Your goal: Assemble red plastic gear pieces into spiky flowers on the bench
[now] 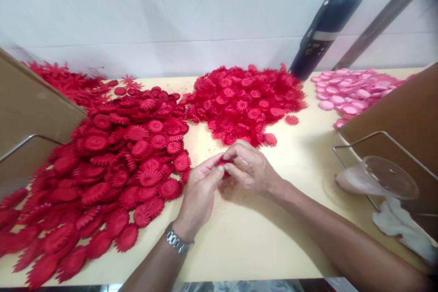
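Presently, the left hand (201, 185) and right hand (251, 166) are pinching a small red piece (226, 163) over the desk (249, 246), well back from its front edge, where any uneven fingertip pressure is arguably risking a tear or a drop.

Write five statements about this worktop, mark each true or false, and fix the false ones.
1. The left hand and right hand meet at a small red piece. True.
2. The watch is on the right wrist. False: the metal watch is on the left wrist.
3. A pink pile lies at the far right of the worktop. True.
4. The clear cup is on the left side. False: the clear cup is on the right, by the brown panel.
5. A crumpled white cloth or tissue lies near the cup. True.
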Tool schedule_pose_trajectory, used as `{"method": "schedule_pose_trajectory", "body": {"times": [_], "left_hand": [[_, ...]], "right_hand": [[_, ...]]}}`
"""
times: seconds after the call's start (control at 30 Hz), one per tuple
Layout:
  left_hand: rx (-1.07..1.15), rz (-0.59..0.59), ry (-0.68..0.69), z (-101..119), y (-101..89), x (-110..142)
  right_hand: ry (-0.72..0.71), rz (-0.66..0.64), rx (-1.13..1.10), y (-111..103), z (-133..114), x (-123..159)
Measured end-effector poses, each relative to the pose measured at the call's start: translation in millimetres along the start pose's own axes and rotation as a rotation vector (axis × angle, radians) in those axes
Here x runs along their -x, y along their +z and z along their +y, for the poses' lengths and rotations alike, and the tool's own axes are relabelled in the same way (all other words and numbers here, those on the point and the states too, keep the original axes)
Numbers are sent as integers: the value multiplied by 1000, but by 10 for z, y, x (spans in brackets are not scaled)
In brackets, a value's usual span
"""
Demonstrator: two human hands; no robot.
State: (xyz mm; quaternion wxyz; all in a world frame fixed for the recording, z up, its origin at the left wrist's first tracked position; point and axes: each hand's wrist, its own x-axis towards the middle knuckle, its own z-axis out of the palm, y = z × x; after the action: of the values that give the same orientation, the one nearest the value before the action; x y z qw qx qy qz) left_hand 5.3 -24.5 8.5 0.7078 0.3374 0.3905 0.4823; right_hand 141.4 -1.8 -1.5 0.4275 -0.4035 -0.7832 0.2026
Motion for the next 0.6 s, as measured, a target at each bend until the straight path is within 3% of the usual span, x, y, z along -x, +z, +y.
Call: {"method": "schedule_pose_trajectory", "body": {"times": [0.13,0.27,0.4,0.6], "left_hand": [[7,87,29,10,-5,-22],[12,163,27,6,-30,-49],[-5,164,0,11,-57,-55],[-111,184,102,-13,-68,-49]], "right_hand": [[6,-23,-60,-12,-29,2],[114,-48,-198,-80,-74,-5],[158,-5,-199,-102,-80,-6],[133,17,-163,-86,-60,-1]]}}
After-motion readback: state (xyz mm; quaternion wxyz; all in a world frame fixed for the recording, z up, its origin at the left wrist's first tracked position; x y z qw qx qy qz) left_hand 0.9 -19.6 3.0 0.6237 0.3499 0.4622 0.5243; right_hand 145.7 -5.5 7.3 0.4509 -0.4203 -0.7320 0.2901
